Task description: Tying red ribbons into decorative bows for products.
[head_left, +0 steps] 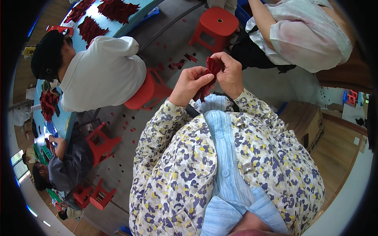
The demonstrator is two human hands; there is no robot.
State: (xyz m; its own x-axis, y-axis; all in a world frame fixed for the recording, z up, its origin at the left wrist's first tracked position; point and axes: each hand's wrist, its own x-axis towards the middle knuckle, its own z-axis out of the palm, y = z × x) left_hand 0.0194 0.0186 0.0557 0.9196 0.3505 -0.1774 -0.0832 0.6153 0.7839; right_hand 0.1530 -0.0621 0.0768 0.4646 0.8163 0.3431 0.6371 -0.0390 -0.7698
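Nearest us spreads our yellow-and-purple patterned jacket (267,157). Ahead and to our left we see a long pale-blue desk (116,28) carrying heaps of dark red pieces (117,10); straight ahead stands a red stool (214,27). Beyond our chest, our left grip (189,83) and right grip (230,75) sit close together, both pinching one folded red piece (214,65) between them, its lower end hanging below.

Dark red cloth (214,66), bunched, lower end hanging, between left hand (189,83) and right hand (231,74)
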